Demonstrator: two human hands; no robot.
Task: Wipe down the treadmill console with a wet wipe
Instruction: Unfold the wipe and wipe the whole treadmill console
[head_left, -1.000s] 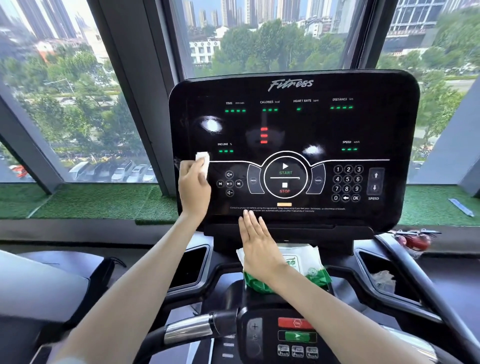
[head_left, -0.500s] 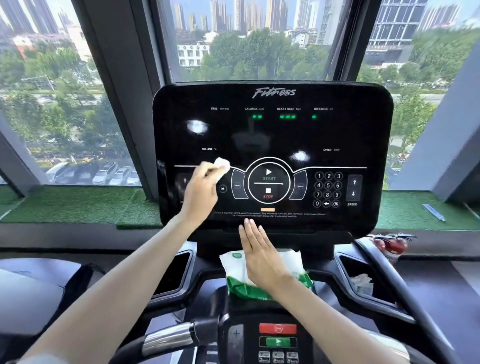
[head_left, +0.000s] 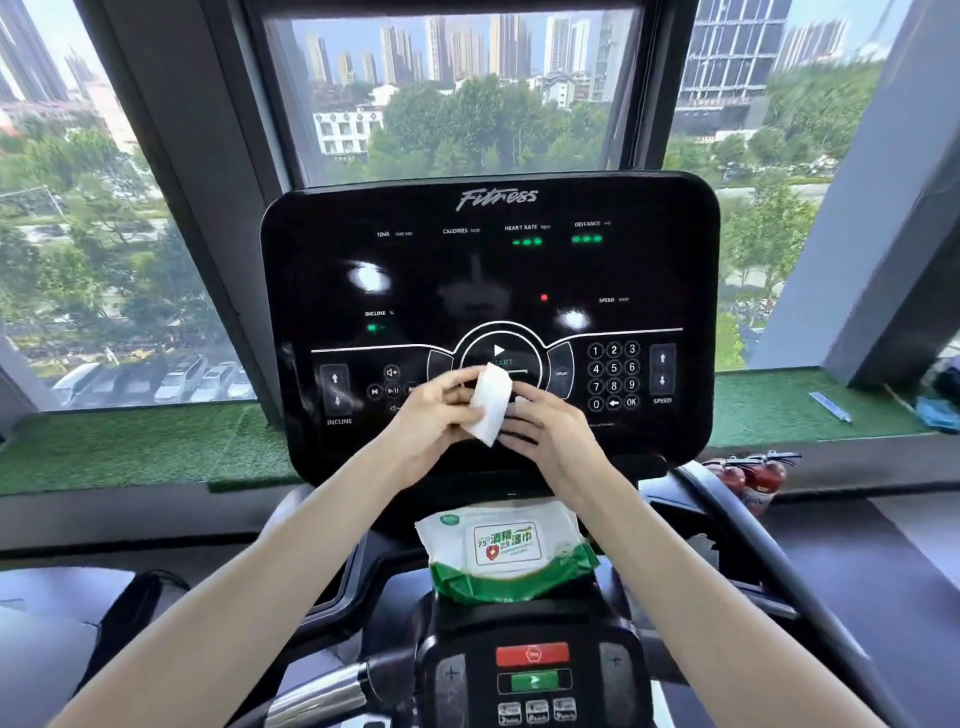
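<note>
The grip of both hands is on the wet wipe (head_left: 491, 402): the left hand (head_left: 434, 418) curls its fingers round the left side, and the right hand (head_left: 553, 434) pinches the right edge. The folded white wipe is held tilted just in front of the treadmill console (head_left: 488, 270), low in the middle, covering part of the START dial (head_left: 498, 351). Nearer, just below the console, lies a green-and-white wipe pack (head_left: 506, 553).
</note>
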